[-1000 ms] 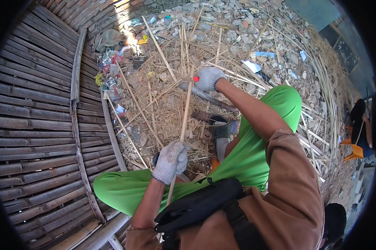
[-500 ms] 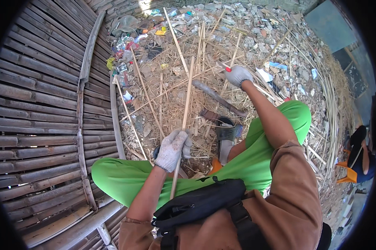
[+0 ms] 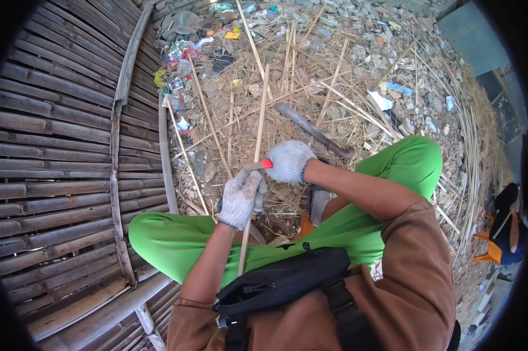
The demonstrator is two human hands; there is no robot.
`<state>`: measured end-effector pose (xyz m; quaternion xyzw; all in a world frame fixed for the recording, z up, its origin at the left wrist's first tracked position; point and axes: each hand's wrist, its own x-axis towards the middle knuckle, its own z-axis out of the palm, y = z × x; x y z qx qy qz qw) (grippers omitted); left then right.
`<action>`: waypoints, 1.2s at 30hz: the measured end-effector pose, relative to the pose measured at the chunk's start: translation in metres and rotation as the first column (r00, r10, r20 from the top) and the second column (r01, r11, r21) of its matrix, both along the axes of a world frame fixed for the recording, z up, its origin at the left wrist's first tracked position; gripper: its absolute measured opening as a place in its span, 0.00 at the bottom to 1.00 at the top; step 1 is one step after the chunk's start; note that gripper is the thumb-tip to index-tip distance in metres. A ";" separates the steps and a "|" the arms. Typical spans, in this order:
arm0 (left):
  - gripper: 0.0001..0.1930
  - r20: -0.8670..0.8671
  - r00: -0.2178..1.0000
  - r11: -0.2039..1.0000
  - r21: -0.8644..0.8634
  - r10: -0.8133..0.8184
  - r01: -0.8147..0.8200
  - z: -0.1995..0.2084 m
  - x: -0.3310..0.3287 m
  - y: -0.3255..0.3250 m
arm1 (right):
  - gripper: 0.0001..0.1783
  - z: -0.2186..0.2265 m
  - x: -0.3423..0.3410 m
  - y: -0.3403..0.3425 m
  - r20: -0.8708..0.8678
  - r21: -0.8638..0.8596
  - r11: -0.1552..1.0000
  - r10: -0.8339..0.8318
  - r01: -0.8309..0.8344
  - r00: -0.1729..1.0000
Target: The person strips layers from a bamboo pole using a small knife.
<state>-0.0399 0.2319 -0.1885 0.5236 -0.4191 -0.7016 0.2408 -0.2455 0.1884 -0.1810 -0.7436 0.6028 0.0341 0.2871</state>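
Observation:
My left hand, in a pale work glove, is closed around a long thin bamboo strip. The strip slants from my lap up over the ground in front of me. My right hand, also gloved, grips a knife by its red handle. Its blade lies across the strip just above my left hand's fingers. Whether the edge cuts into the strip cannot be made out.
A dark curved stick lies ahead of my feet among shavings and loose strips. Slatted bamboo runs along the left. Litter covers the far ground. At the right edge, another person sits by an orange stool.
My right hand has come down and left with the knife, from out over the ground to the strip beside my left hand. The left hand keeps its hold in about the same place.

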 end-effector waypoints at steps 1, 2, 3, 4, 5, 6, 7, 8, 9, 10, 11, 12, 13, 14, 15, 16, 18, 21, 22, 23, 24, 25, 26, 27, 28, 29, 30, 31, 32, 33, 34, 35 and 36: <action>0.14 0.032 0.999 1.000 -0.020 -0.010 0.010 0.002 -0.001 0.001 | 0.23 0.002 0.000 0.001 -0.019 0.001 1.000 0.014 -0.014 1.000; 0.14 0.031 0.999 1.000 -0.021 -0.012 0.012 0.003 -0.001 0.001 | 0.22 0.002 0.000 -0.003 -0.033 0.010 0.999 0.034 -0.033 0.999; 0.14 0.063 0.998 0.999 -0.029 -0.023 0.024 0.004 -0.002 0.000 | 0.22 0.000 0.000 -0.004 -0.033 0.010 0.999 0.032 -0.032 0.999; 0.14 0.095 0.995 0.999 -0.037 -0.033 0.037 0.005 -0.002 -0.001 | 0.22 -0.002 0.001 -0.004 -0.039 -0.010 1.000 0.017 -0.017 0.999; 0.14 0.094 0.995 0.998 -0.040 -0.037 0.041 0.004 -0.002 -0.002 | 0.22 -0.004 0.000 -0.005 -0.045 -0.033 0.999 -0.003 0.001 0.999; 0.14 0.084 0.996 0.998 -0.045 -0.031 0.035 0.002 -0.002 -0.002 | 0.22 -0.005 -0.001 -0.007 -0.046 -0.036 0.999 -0.007 0.005 0.999; 0.14 0.075 0.997 0.998 -0.051 -0.026 0.030 0.001 -0.002 -0.002 | 0.22 -0.006 -0.003 -0.009 -0.051 -0.073 0.997 -0.026 0.023 0.998; 0.14 0.076 0.997 0.998 -0.053 -0.032 0.036 0.006 -0.004 -0.001 | 0.22 -0.007 -0.006 -0.011 -0.054 -0.108 0.993 -0.048 0.042 0.997; 0.14 0.086 0.995 0.998 -0.036 -0.056 0.059 0.015 -0.006 0.003 | 0.22 -0.010 -0.017 -0.017 -0.053 -0.108 0.993 -0.054 0.048 0.997; 0.15 0.095 0.992 0.996 -0.018 -0.081 0.083 0.020 -0.009 0.007 | 0.22 -0.012 -0.035 -0.027 -0.047 -0.162 0.978 -0.141 0.132 0.989; 0.15 0.096 0.991 0.996 -0.018 -0.088 0.090 0.021 -0.009 0.011 | 0.22 -0.009 -0.045 -0.034 -0.036 -0.215 0.953 -0.228 0.215 0.973; 0.15 0.095 0.990 0.994 -0.019 -0.101 0.103 0.021 -0.010 0.016 | 0.22 -0.009 -0.048 -0.040 -0.035 -0.215 0.951 -0.235 0.223 0.971; 0.15 0.095 0.989 0.993 -0.019 -0.114 0.116 0.021 -0.010 0.017 | 0.22 -0.008 -0.051 -0.044 -0.041 -0.180 0.957 -0.237 0.226 0.971; 0.14 0.092 0.991 0.993 -0.043 -0.102 0.107 0.021 -0.010 0.016 | 0.22 -0.007 -0.051 -0.047 -0.050 -0.145 0.964 -0.230 0.221 0.972; 0.14 0.089 0.991 0.993 -0.041 -0.103 0.107 0.020 -0.009 0.014 | 0.22 -0.009 -0.045 -0.043 -0.053 -0.144 0.965 -0.231 0.221 0.972; 0.14 0.098 0.991 0.995 -0.031 -0.087 0.091 0.020 -0.009 0.010 | 0.22 -0.013 -0.034 -0.032 -0.044 -0.135 0.982 -0.141 0.134 0.989; 0.15 0.119 0.990 0.997 -0.019 -0.071 0.074 0.017 -0.006 0.007 | 0.22 -0.015 -0.013 -0.011 -0.022 -0.125 0.991 -0.049 0.046 0.999; 0.14 0.167 0.980 0.988 -0.090 -0.107 0.124 0.009 -0.003 0.005 | 0.21 -0.007 -0.001 0.001 0.017 -0.049 0.999 -0.005 0.006 1.000; 0.14 0.168 0.980 0.989 -0.087 -0.106 0.121 0.008 -0.002 0.005 | 0.21 -0.005 -0.003 -0.004 0.006 -0.059 0.998 -0.001 0.001 1.000; 0.14 0.179 0.978 0.986 -0.113 -0.104 0.125 0.011 -0.005 0.003 | 0.20 -0.003 -0.007 -0.007 -0.010 -0.074 0.997 -0.001 0.000 1.000; 0.14 0.190 0.976 0.982 -0.138 -0.102 0.130 0.013 -0.008 0.001 | 0.20 -0.005 -0.008 -0.008 -0.015 -0.077 0.997 -0.004 0.003 1.000; 0.14 0.186 0.977 0.981 -0.141 -0.105 0.132 0.014 -0.010 0.001 | 0.19 -0.009 -0.010 -0.009 -0.023 -0.104 0.994 -0.015 0.012 1.000; 0.14 0.213 0.971 0.977 -0.158 -0.111 0.147 0.015 -0.010 0.001 | 0.18 -0.008 -0.009 -0.009 -0.025 -0.130 0.991 -0.025 0.022 0.999; 0.14 0.239 0.964 0.971 -0.174 -0.118 0.162 0.016 -0.010 0.001 | 0.18 -0.007 -0.009 -0.009 -0.024 -0.131 0.991 -0.029 0.026 0.999; 0.14 0.240 0.963 0.971 -0.174 -0.122 0.166 0.017 -0.011 0.000 | 0.18 -0.007 -0.010 -0.009 -0.024 -0.143 0.989 -0.035 0.031 0.999; 0.15 0.236 0.966 0.971 -0.183 -0.107 0.153 0.019 -0.012 0.001 | 0.18 -0.005 -0.010 -0.010 -0.025 -0.157 0.987 -0.039 0.035 0.999; 0.15 0.232 0.968 0.972 -0.191 -0.093 0.139 0.020 -0.013 0.001 | 0.18 -0.005 -0.010 -0.011 -0.025 -0.157 0.987 -0.042 0.037 0.999; 0.15 0.232 0.968 0.971 -0.192 -0.096 0.142 0.019 -0.013 0.000 | 0.19 -0.007 -0.010 -0.012 -0.033 -0.173 0.984 -0.039 0.032 0.999; 0.15 0.260 0.961 0.962 -0.223 -0.095 0.155 0.018 -0.013 0.000 | 0.19 -0.007 -0.010 -0.013 -0.042 -0.190 0.981 -0.036 0.027 0.998; 0.15 0.287 0.954 0.952 -0.253 -0.093 0.169 0.016 -0.012 -0.001 | 0.19 -0.006 -0.011 -0.015 -0.042 -0.192 0.981 -0.039 0.030 0.998; 0.15 0.287 0.953 0.951 -0.255 -0.095 0.172 0.015 -0.011 -0.002 | 0.19 -0.006 -0.012 -0.017 -0.043 -0.164 0.986 -0.046 0.039 0.998; 0.16 0.308 0.946 0.943 -0.273 -0.102 0.191 0.014 -0.010 -0.002 | 0.20 -0.007 -0.014 -0.020 -0.044 -0.136 0.990 -0.055 0.049 0.998; 0.16 0.330 0.938 0.933 -0.291 -0.108 0.210 0.013 -0.010 -0.001 | 0.20 -0.007 -0.019 -0.023 -0.044 -0.138 0.989 -0.060 0.053 0.997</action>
